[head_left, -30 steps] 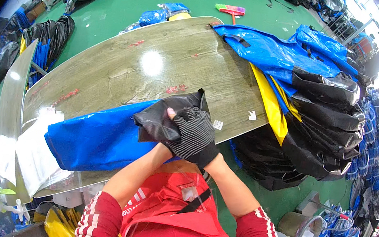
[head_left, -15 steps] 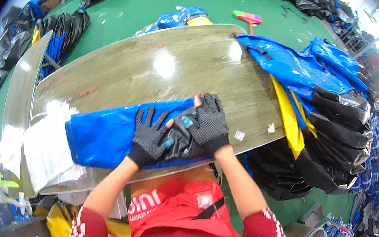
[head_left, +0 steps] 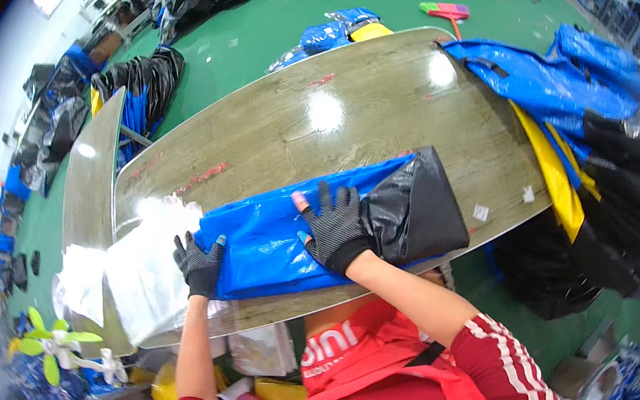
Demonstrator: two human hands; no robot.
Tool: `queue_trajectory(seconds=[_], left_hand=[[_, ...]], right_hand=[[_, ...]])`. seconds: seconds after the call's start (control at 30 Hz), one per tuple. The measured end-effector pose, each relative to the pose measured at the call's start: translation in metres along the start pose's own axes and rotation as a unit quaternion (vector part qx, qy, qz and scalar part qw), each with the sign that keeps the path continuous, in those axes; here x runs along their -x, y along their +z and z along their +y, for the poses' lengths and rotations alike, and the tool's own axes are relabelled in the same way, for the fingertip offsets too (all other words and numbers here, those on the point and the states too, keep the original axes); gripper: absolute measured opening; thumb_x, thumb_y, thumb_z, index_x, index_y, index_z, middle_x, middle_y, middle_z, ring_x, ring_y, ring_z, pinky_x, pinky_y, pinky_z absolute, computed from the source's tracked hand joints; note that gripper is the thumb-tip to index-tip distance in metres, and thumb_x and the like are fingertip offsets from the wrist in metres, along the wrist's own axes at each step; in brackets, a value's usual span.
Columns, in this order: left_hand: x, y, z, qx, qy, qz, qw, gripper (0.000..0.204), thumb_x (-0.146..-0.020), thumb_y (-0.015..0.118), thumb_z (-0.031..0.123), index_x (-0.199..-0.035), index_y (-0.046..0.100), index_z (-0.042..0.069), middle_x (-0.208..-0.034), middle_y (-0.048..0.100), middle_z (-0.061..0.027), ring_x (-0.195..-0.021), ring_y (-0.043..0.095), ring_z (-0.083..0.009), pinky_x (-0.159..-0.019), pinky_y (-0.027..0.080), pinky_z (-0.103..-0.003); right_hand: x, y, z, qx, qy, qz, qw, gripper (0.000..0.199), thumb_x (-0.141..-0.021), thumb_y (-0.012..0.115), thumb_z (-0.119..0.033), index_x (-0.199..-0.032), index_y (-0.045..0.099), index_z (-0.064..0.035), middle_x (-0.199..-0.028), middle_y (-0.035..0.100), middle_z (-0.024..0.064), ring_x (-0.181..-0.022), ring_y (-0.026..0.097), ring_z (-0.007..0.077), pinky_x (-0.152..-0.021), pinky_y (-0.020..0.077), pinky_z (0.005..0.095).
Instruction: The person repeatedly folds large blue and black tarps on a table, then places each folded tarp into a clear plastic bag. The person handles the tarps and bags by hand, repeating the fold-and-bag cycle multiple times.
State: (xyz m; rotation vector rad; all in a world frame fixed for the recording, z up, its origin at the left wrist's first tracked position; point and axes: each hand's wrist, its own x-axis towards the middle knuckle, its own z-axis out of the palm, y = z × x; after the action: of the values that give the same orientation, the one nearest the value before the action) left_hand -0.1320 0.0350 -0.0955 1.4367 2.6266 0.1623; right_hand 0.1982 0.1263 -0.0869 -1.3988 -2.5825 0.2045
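A long folded piece of blue and black plastic sheeting (head_left: 272, 247) lies flat across the table's near side, its black end (head_left: 438, 213) to the right. My right hand (head_left: 333, 223), in a dark knit glove with bare fingertips, rests spread on the blue part close to the black fold. At the sheeting's left end is my left hand (head_left: 198, 267), gloved alike. Its fingers are apart and its thumb touches the blue edge. Beside it a stack of clear-white plastic bags (head_left: 147, 278) lies on the table.
The wood-grain table (head_left: 372, 75) has a curved far edge. Blue, black and yellow sheeting (head_left: 590, 166) hangs over its right end. A broom (head_left: 447, 12) and blue bundles (head_left: 328, 36) are on the green floor beyond. A small fan (head_left: 58, 343) stands at lower left.
My left hand has moved left from the sheeting's middle to its left end. My right hand has left the black end and lies on the blue part. The black end now lies flat and uncovered.
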Motion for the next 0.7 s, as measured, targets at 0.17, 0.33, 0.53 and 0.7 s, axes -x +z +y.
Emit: queue_trajectory(seconds=[0.17, 0.33, 0.53, 0.7], left_hand=[[0.014, -0.019, -0.005, 0.53, -0.023, -0.173, 0.83, 0.069, -0.091, 0.062, 0.045, -0.144, 0.038, 0.006, -0.136, 0.05, -0.0129, -0.122, 0.049, -0.0239, -0.099, 0.044, -0.039], [0.024, -0.045, 0.003, 0.616, -0.057, -0.142, 0.773, 0.063, -0.085, 0.07, 0.033, -0.135, 0.044, 0.004, -0.124, 0.057, -0.0132, -0.11, 0.057, -0.0246, -0.092, 0.048, -0.038], [0.027, -0.089, 0.034, 0.624, -0.074, -0.206, 0.75, 0.053, -0.079, 0.067, 0.021, -0.125, 0.054, -0.001, -0.108, 0.065, -0.0146, -0.093, 0.065, -0.0286, -0.086, 0.054, -0.04], [0.067, -0.092, 0.164, 0.708, 0.076, -0.207, 0.67, 0.065, -0.093, 0.057, 0.037, -0.145, 0.035, 0.005, -0.142, 0.044, -0.0174, -0.125, 0.048, -0.0329, -0.101, 0.043, -0.046]], right_hand=[[-0.01, 0.023, -0.012, -0.022, -0.023, 0.036, 0.999, 0.056, -0.089, 0.05, -0.047, -0.14, 0.048, -0.0242, -0.149, 0.036, 0.0158, -0.137, 0.024, 0.0483, -0.107, 0.0076, 0.071], [-0.011, 0.019, -0.002, -0.076, -0.058, 0.048, 0.994, 0.052, -0.09, 0.049, -0.047, -0.134, 0.054, -0.0204, -0.147, 0.039, 0.0172, -0.137, 0.028, 0.0443, -0.108, 0.008, 0.0689], [0.054, 0.02, -0.001, -0.126, -0.107, 0.169, 0.972, 0.038, -0.087, 0.058, -0.019, -0.125, 0.059, -0.0142, -0.119, 0.061, 0.0139, -0.094, 0.059, 0.0327, -0.077, 0.0484, 0.0444], [0.11, 0.031, 0.025, -0.226, -0.081, 0.129, 0.962, 0.042, -0.082, 0.06, -0.016, -0.122, 0.058, -0.0077, -0.133, 0.052, 0.0159, -0.101, 0.059, 0.0342, -0.086, 0.0488, 0.0444]])
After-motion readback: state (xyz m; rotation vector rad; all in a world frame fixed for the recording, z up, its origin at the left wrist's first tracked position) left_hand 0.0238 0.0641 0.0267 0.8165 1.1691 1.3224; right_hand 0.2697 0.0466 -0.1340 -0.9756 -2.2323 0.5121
